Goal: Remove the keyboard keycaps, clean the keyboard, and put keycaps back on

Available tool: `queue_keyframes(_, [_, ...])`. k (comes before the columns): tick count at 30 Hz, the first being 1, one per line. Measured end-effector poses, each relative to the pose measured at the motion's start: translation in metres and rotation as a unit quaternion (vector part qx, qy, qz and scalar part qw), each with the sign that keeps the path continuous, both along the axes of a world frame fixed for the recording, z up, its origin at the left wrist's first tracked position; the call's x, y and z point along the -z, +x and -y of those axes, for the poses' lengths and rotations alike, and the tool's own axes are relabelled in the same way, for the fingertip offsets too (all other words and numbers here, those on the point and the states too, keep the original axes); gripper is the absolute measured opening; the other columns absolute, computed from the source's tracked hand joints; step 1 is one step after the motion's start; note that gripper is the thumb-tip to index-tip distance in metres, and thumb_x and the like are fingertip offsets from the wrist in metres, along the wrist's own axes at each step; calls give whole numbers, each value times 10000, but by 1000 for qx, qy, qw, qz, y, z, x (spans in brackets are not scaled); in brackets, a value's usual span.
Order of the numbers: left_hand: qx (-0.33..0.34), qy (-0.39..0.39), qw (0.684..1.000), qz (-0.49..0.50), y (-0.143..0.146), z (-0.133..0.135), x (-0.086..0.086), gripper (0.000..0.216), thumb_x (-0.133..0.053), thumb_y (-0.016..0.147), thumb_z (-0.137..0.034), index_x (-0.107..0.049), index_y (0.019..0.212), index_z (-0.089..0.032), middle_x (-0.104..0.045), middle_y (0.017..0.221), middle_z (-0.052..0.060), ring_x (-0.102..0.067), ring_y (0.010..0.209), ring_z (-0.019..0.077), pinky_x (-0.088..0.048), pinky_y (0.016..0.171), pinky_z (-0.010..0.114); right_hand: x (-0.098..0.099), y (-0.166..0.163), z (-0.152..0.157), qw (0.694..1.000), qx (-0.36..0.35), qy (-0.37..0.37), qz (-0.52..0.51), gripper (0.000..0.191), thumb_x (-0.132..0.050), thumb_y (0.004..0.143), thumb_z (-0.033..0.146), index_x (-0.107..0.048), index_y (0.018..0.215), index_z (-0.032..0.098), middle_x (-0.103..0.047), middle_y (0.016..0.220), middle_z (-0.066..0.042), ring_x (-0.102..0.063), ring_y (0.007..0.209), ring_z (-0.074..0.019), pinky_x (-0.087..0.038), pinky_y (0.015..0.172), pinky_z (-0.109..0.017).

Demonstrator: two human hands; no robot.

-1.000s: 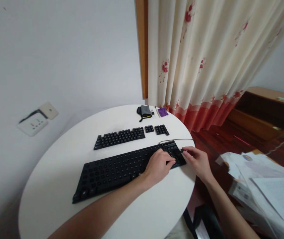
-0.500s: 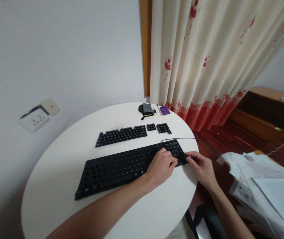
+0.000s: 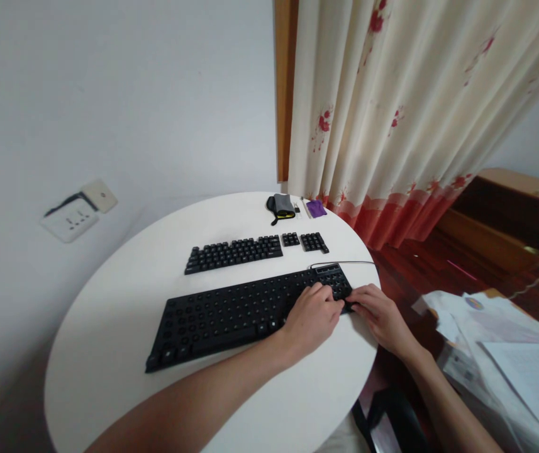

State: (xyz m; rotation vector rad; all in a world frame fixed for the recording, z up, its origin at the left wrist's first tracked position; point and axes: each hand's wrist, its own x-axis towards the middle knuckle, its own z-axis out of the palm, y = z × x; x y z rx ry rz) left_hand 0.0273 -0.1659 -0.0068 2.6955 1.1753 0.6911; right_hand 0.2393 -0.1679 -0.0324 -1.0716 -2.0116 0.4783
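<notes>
The black keyboard (image 3: 250, 308) lies flat on the round white table (image 3: 109, 352), its long axis running from my near left up to my far right, where its cable (image 3: 344, 263) leaves. My left hand (image 3: 311, 318) rests palm-down with curled fingers on its right end. My right hand (image 3: 380, 314) touches the right edge; whether it grips, I cannot tell.

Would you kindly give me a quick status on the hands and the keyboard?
Left hand and right hand both on keyboard base, right end. Removed keycaps laid out behind it. Nothing between.
</notes>
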Motion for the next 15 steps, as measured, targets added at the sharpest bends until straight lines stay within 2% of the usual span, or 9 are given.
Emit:
queue_keyframes(7, [-3,6,1000,14,0,0,2,254,-500,994,-261,-718,876,-208,-581,816,27,-514,868,177,-417,779,334,1,1,-1,1000,-12,20,14,216,-518,954,218,-713,1037,261,-665,1008,-96,-601,965,-253,-536,823,-426])
queue_keyframes(15, [-3,4,1000,11,0,1,1,262,-483,1002,-270,-701,872,-205,-578,825,23,-512,880,178,-400,782,326,5,-2,1,999,13,28,16,214,-523,952,214,-716,1029,264,-658,996,-93,-598,958,-253,-538,808,-426])
